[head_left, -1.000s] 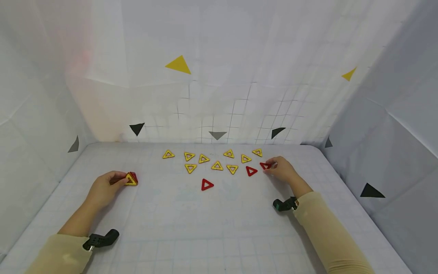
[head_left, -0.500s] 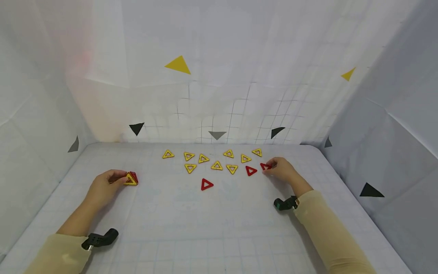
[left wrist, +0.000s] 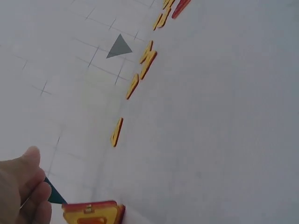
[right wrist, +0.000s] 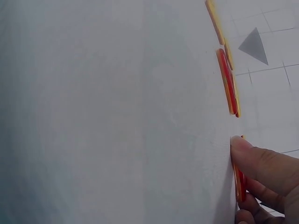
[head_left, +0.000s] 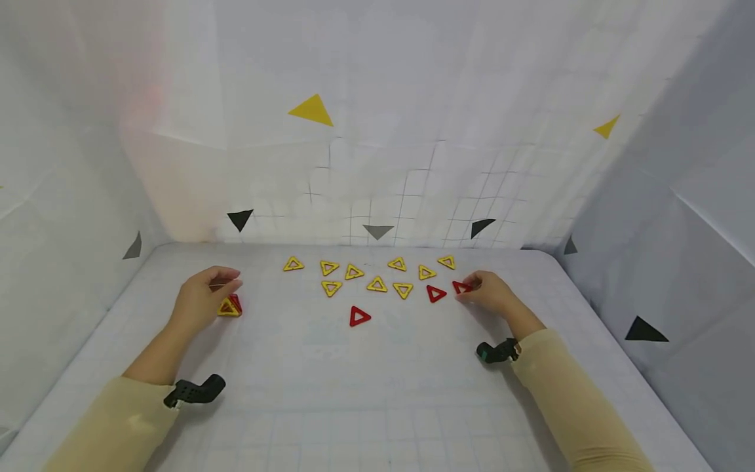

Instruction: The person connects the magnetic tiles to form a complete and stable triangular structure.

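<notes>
A small red and yellow pyramid of triangle tiles stands at the left of the table. My left hand is just above and beside it, fingers loosely extended and holding nothing. In the left wrist view, the pyramid sits at the bottom edge, apart from the fingertips. At the right end of the scattered pieces, my right hand pinches a red triangle tile. In the right wrist view, thumb and fingers grip the tile near the white surface.
Several yellow triangle tiles lie scattered across the back of the table. One loose red tile is left of my right hand, and another red tile lies nearer the middle. White sheeting rises behind the table.
My left hand has let go of the pyramid and moved up and slightly right, away from it. My right hand stays almost still, pinching the red tile.
</notes>
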Motion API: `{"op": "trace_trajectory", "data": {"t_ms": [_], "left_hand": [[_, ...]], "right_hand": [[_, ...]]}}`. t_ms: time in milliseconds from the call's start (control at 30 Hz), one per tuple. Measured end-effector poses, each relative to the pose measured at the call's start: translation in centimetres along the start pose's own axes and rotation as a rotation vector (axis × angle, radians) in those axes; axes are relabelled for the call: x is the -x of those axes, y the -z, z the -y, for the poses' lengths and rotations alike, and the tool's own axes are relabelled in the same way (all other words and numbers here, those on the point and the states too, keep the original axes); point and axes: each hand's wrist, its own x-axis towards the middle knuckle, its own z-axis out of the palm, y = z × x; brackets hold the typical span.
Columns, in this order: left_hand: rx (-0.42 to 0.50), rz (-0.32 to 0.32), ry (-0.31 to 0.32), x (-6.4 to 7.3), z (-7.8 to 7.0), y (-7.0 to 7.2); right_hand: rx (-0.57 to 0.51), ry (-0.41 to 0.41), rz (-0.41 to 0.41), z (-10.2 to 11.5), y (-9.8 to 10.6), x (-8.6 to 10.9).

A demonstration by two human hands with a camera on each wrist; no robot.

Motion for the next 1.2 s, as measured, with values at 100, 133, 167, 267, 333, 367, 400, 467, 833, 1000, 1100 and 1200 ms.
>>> {"op": "trace_trajectory", "data": {"t_ms": [100, 133, 167, 267, 333, 367, 400, 467, 833, 1000, 1100, 1200], "left_hand": [[-0.009, 0.005, 0.002, -0.6, -1.2, -0.6], [-0.010, 0.008, 0.000, -0.8, -1.6, -0.9], [-0.013, 0.009, 0.000, -1.0, -2.0, -1.2], [-0.002, 0.015, -0.004, -1.9, -2.9, -2.3], [0.009, 0.019, -0.007, -2.5, -3.5, -3.2], [0.017, 0.022, -0.005, -2.8, -3.7, -3.6], [0.025, 0.025, -0.007, -3.2, -4.0, -4.0], [0.042, 0.037, 0.000, -3.8, -4.3, -4.8], [0.088, 0.084, 0.205, -7.0, -3.9, -8.9], [0.118, 0.068, 0.230, -8.0, -3.0, -10.2], [0.097, 0.043, 0.242, -8.6, -2.8, -10.9], [0.042, 0.021, 0.265, -9.2, -2.8, -11.4]], "right_hand": [[0.001, -0.008, -0.001, 0.0, 0.0, -0.2], [0.004, -0.004, 0.002, 0.0, 0.0, -0.2], [0.006, -0.005, 0.003, -0.1, 0.0, -0.2], [0.004, -0.005, 0.002, -0.1, 0.0, -0.2], [0.002, -0.003, 0.001, -0.2, 0.0, -0.1], [-0.003, -0.007, -0.002, -0.1, 0.0, -0.1], [-0.006, -0.009, -0.001, -0.2, 0.0, -0.1], [-0.008, -0.001, 0.005, -0.2, 0.1, -0.1], [-0.014, -0.023, 0.005, 0.0, 0.0, -0.2], [-0.018, -0.024, 0.007, -0.1, -0.1, -0.2], [-0.015, -0.025, 0.007, -0.1, -0.1, -0.3], [-0.014, -0.035, 0.003, -0.1, 0.0, -0.4]]}}
